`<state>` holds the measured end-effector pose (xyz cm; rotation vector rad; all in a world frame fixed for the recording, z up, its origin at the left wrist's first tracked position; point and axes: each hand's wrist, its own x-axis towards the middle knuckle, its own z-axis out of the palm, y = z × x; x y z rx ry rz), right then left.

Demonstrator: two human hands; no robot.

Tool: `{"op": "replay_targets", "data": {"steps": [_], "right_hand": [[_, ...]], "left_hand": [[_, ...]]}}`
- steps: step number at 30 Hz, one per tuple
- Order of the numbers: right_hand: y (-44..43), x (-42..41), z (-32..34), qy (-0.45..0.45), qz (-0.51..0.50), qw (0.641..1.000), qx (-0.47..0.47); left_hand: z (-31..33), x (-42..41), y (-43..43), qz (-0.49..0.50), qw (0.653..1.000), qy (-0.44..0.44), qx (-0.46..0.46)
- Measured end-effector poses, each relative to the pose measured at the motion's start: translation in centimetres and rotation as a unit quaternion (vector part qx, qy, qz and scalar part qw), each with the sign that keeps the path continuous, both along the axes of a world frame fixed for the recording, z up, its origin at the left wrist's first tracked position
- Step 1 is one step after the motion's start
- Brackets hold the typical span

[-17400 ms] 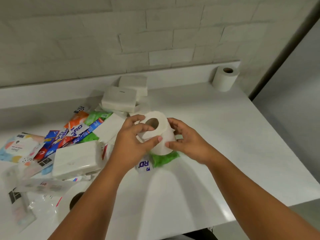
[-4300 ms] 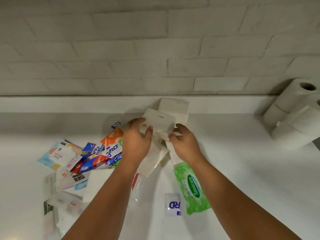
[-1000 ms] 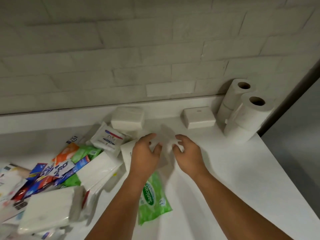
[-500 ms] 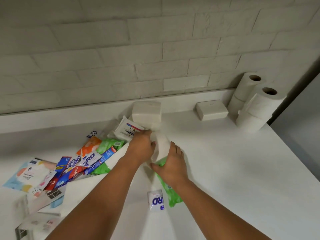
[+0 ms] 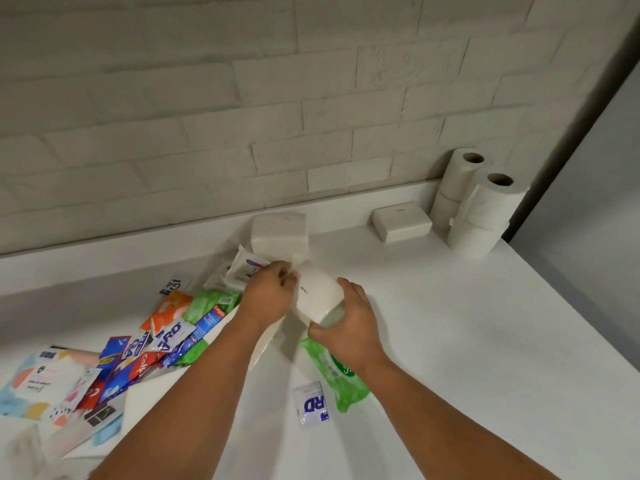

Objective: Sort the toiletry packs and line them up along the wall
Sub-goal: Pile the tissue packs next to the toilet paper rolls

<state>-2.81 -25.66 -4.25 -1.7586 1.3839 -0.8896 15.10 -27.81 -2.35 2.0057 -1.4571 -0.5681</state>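
Observation:
Both hands hold a white tissue pack (image 5: pixel 317 295) just above the counter's middle. My left hand (image 5: pixel 268 295) pinches its left end, and my right hand (image 5: pixel 349 323) grips its near right corner. Behind it a bigger white tissue pack (image 5: pixel 279 233) lies by the wall ledge. A white box-shaped pack (image 5: pixel 401 223) sits against the ledge further right, beside stacked toilet rolls (image 5: pixel 479 206) in the corner. A green wipes pack (image 5: pixel 341 379) lies partly under my right wrist. A white wipes pack (image 5: pixel 244 268) peeks out behind my left hand.
A heap of colourful sachets and toothpaste packs (image 5: pixel 162 341) covers the counter at left, with a pastel flat pack (image 5: pixel 38 386) at the far left. A small white-blue sachet (image 5: pixel 311 403) lies near the front. The white counter (image 5: pixel 467 341) ends at its right edge.
Both hands have lifted the white tissue pack off the pile and turned it flatter. My right hand has shifted from the green wipes pack to the tissue pack's corner.

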Motion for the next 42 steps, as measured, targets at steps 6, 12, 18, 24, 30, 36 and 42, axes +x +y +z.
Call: {"op": "replay_targets", "data": {"steps": [6, 12, 18, 24, 30, 36, 42], "right_hand": [[0.0, -4.2, 2.4, -0.021, 0.079, 0.996, -0.027], [-1.6, -8.7, 2.2, -0.096, 0.033, 0.993, 0.054], [-5.1, -13.3, 1.2, -0.228, -0.041, 0.955, 0.185], [-8.4, -17.2, 2.4, -0.208, -0.016, 0.963, 0.168], [-13.1, -20.4, 2.2, -0.175, -0.026, 0.975, 0.133], [-16.4, -21.3, 1.5, -0.218, -0.051, 0.963, 0.154], [-18.5, -22.5, -0.6, -0.189, -0.073, 0.968, 0.151]], "left_hand": [[2.2, -1.6, 1.4, -0.037, 0.955, 0.284, 0.076], [1.9, -5.4, 1.4, -0.012, 0.923, 0.383, 0.027], [1.5, -11.0, 0.5, 0.003, 0.899, 0.437, 0.012], [0.9, -14.9, -2.3, -0.031, 0.938, 0.345, 0.004], [0.9, -18.9, -6.1, -0.012, 0.989, 0.126, -0.075], [-0.5, -22.0, -9.0, 0.013, 0.978, 0.18, -0.105], [-2.9, -24.1, -10.3, 0.071, 0.975, 0.183, -0.108]]}}
